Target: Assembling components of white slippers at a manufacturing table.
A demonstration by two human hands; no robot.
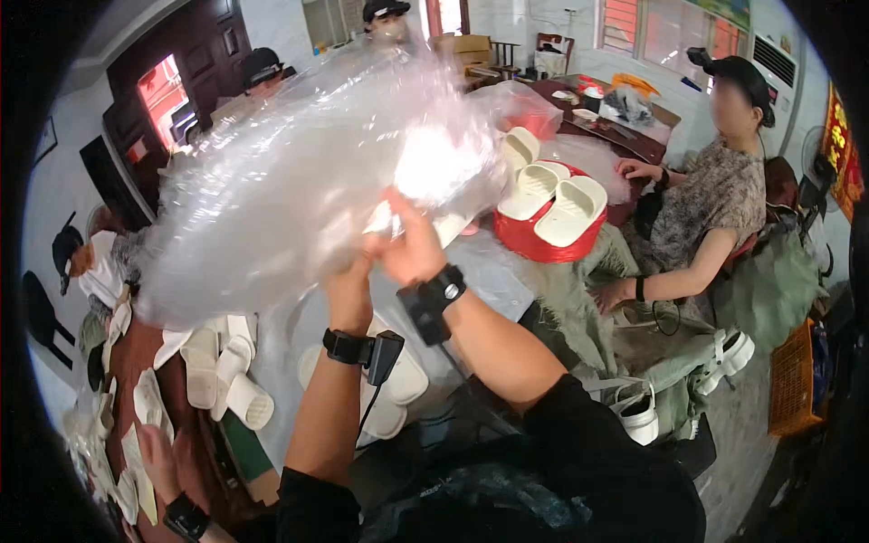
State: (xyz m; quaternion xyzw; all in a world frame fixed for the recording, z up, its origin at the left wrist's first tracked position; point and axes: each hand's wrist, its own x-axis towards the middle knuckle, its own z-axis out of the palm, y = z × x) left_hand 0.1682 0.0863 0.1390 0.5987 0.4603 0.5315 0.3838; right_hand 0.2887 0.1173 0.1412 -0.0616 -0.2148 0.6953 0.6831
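A large clear plastic bag (272, 181), puffed out and shiny, spreads across the middle in front of me. My right hand (413, 242) is closed on its near edge, with something small and white at the fingers that I cannot make out. Just beside it, almost touching, my left hand (351, 282) pinches the plastic as well; its fingertips are partly hidden. Under my forearms lie cream slippers (403, 376) on a greyish plastic sheet (290, 371). The bag hides much of the table behind it.
Right of the bag stands a red tub (543, 242) holding cream slippers (572, 210). More slippers (201, 362) line the left table. A co-worker (715, 199) sits at right; another person's hand (156, 457) is at lower left. An orange crate (795, 380) stands on the floor.
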